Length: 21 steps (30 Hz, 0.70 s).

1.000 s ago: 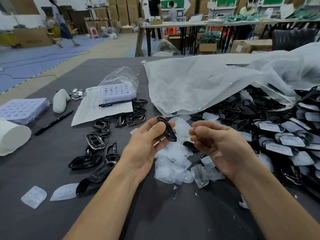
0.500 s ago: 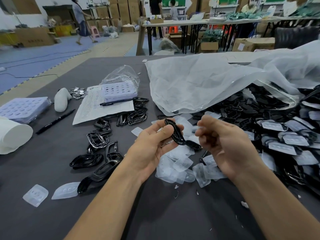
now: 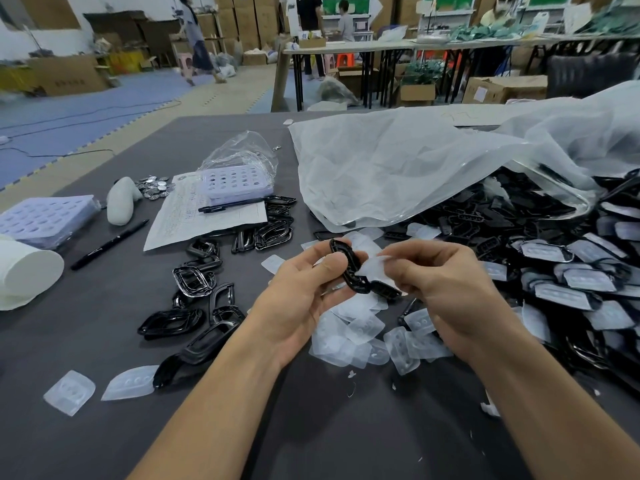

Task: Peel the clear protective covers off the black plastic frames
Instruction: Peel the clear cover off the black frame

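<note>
In the middle of the frame, the left hand (image 3: 304, 292) holds one black frame (image 3: 349, 268) up on its edge, with the thumb and fingers curled round it. The right hand (image 3: 446, 282) is just beside it and pinches a clear cover (image 3: 375, 266) that touches the frame. Under the hands lies a pile of loose covers (image 3: 353, 334). A heap of covered frames (image 3: 571, 271) fills the right side and runs off the right edge. A big plastic bag (image 3: 398, 168) lies over the top of that heap. Bare frames (image 3: 194, 282) lie at middle left. A white cup (image 3: 24, 271) is cut off by the left edge. The dark table (image 3: 104, 341) shows bare at lower left and between the arms.
</note>
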Each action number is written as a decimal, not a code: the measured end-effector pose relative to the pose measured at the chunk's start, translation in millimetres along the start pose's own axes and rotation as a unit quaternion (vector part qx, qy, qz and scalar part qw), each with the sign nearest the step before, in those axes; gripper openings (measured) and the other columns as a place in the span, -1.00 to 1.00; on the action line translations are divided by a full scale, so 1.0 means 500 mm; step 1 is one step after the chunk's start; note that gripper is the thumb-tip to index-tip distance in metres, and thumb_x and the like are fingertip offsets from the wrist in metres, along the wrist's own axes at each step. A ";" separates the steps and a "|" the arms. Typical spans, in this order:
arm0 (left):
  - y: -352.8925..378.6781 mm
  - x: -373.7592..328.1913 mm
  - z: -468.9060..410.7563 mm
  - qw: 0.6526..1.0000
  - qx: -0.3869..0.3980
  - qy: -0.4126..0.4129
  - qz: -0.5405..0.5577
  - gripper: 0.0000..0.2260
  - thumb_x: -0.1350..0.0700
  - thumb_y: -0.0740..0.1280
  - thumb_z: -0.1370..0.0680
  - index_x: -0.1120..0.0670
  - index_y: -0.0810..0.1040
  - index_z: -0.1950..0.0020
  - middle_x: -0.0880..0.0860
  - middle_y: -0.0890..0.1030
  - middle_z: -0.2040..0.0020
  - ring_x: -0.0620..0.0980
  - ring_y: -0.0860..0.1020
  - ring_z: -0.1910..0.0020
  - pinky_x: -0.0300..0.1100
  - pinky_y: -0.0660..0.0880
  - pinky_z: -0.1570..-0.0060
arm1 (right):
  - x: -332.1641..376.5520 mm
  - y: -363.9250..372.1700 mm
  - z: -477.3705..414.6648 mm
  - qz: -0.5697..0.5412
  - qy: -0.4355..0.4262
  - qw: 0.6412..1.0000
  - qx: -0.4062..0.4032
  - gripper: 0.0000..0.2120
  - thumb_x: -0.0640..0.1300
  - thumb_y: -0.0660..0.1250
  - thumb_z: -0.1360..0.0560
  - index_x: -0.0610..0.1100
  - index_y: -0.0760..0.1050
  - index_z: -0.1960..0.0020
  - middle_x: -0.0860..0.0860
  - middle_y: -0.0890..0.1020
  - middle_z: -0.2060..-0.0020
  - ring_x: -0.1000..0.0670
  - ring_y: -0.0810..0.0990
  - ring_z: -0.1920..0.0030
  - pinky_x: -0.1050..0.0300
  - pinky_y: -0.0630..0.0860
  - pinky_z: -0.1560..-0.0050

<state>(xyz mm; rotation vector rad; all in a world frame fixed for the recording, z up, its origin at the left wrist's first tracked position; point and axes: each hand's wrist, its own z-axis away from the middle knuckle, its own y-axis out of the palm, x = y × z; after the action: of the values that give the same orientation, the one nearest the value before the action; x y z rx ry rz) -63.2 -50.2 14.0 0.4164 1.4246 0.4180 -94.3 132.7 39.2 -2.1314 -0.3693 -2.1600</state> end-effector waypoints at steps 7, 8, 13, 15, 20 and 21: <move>0.002 0.000 0.003 0.999 0.002 -0.030 -0.026 -0.74 0.18 0.40 -0.50 0.14 0.70 -0.18 0.18 0.74 -0.09 0.05 0.74 0.08 -0.09 0.70 0.03 | -0.003 -0.003 0.000 -0.035 0.015 0.998 0.045 -0.74 -0.39 0.34 -0.58 -0.12 0.74 -0.02 -0.04 0.56 0.27 0.05 0.54 0.30 0.21 0.56 0.26; 0.003 0.001 0.004 0.999 -0.001 -0.034 -0.029 -0.77 0.22 0.38 -0.55 0.16 0.70 -0.18 0.22 0.73 -0.09 0.07 0.74 0.08 -0.08 0.70 0.02 | -0.004 -0.003 0.000 -0.043 0.014 0.998 0.038 -0.78 -0.39 0.37 -0.56 -0.15 0.72 -0.05 -0.08 0.54 0.27 0.04 0.55 0.33 0.22 0.56 0.30; 0.008 0.004 0.006 0.998 -0.020 -0.041 -0.046 -0.80 0.29 0.31 -0.64 0.24 0.72 -0.14 0.37 0.67 -0.16 0.18 0.68 0.05 -0.09 0.71 0.11 | -0.001 -0.005 0.001 -0.074 0.006 0.997 -0.001 -0.89 -0.34 0.54 -0.36 -0.22 0.68 0.14 -0.11 0.63 0.38 0.00 0.60 0.43 0.24 0.54 0.41; 0.007 0.006 0.006 0.997 -0.030 -0.045 -0.049 -0.81 0.29 0.32 -0.63 0.25 0.72 -0.13 0.38 0.60 -0.15 0.27 0.55 -0.04 -0.11 0.70 0.15 | 0.002 -0.007 0.001 -0.073 0.002 0.997 -0.004 -0.88 -0.26 0.56 -0.25 -0.16 0.70 0.22 -0.10 0.64 0.38 0.01 0.60 0.44 0.24 0.53 0.42; 0.005 0.008 0.005 0.997 -0.028 -0.035 -0.065 -0.82 0.31 0.32 -0.63 0.27 0.70 -0.14 0.27 0.73 -0.04 0.04 0.74 0.17 -0.16 0.68 0.19 | 0.002 -0.008 0.002 -0.008 0.003 1.000 0.008 -0.88 -0.27 0.55 -0.40 -0.10 0.72 0.27 -0.08 0.59 0.41 0.03 0.50 0.43 0.26 0.43 0.44; 0.004 0.009 0.004 0.997 -0.028 -0.033 -0.067 -0.82 0.32 0.32 -0.63 0.28 0.69 -0.15 0.25 0.74 -0.02 0.02 0.74 0.20 -0.16 0.68 0.20 | 0.001 -0.008 0.002 0.001 0.009 1.000 0.005 -0.86 -0.28 0.53 -0.43 -0.09 0.71 0.27 -0.07 0.56 0.43 0.04 0.46 0.44 0.26 0.39 0.45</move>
<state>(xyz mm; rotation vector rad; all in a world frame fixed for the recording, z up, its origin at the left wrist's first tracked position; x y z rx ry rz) -60.8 -46.1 11.3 0.2852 1.3651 0.3315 -94.4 137.0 39.4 -2.1060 -0.3740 -2.1697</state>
